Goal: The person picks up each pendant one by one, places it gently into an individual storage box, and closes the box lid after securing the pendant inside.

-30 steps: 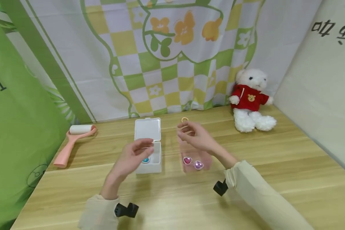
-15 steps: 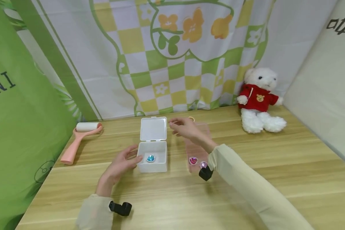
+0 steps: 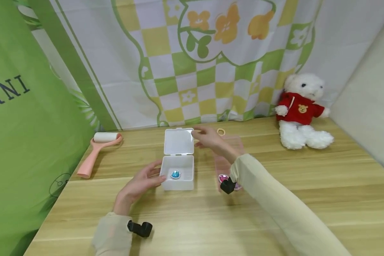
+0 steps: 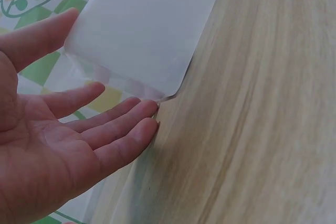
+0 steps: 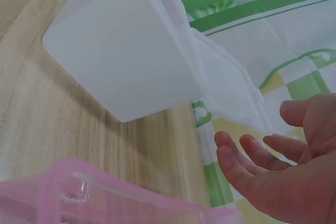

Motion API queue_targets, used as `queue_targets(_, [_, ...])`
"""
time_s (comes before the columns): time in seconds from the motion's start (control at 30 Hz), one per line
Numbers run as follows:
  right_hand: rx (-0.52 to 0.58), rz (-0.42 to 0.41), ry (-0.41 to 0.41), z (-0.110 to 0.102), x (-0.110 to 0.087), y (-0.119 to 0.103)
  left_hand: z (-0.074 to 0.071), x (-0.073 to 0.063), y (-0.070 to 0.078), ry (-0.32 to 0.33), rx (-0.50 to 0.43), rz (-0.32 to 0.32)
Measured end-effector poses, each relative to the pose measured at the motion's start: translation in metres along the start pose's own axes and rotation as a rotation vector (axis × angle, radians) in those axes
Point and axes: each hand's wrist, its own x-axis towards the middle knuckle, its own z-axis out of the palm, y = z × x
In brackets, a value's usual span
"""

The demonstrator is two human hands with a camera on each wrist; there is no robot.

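A small white translucent box (image 3: 177, 184) stands with its lid (image 3: 179, 141) raised, and a blue heart-shaped gem (image 3: 175, 174) lies inside. My left hand (image 3: 141, 183) is at the box's left side, its thumb by the front left corner. In the left wrist view the fingers (image 4: 121, 142) are spread and relaxed beside the box. My right hand (image 3: 211, 139) is at the lid's right edge, fingers loosely bent; whether they touch it I cannot tell. Under the right forearm sits a pink translucent tray (image 3: 222, 161) holding a red-pink gem (image 3: 223, 178) and a partly hidden purple one.
A small yellowish ring (image 3: 221, 132) lies behind the pink tray. At the left is a pink-handled lint roller (image 3: 94, 156). A white teddy bear (image 3: 302, 110) in a red hoodie sits at the back right. Patterned cloth (image 3: 192, 78) hangs behind the wooden table (image 3: 185, 227).
My left hand has moved from over the box to its left side. The right hand has shifted left from above the pink tray to the lid. The head view has turned left.
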Motion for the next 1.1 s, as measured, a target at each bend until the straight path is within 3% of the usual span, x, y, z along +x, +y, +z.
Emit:
queue_targets(0.3, [-0.089,-0.091,-0.029,0.003,-0.017,-0.017,0.002,-0.001,0.005,0.024,0.005,-0.022])
queue_targets(0.57, [-0.133,-0.225,-0.033,0.008,-0.054,-0.020,0.003,-0.002,0.004,0.026,0.029,-0.039])
queue_targets(0.73, [-0.110,-0.216,-0.016,0.022,-0.084,-0.009,0.001,-0.005,0.004,0.014,0.039,-0.048])
queue_targets(0.9, [-0.072,-0.286,-0.048,0.038,-0.111,0.015,-0.008,-0.010,0.002,0.009,-0.013,-0.060])
queue_targets(1.1, [-0.024,-0.296,-0.001,0.052,-0.124,0.039,-0.013,-0.012,0.005,-0.031,-0.070,-0.047])
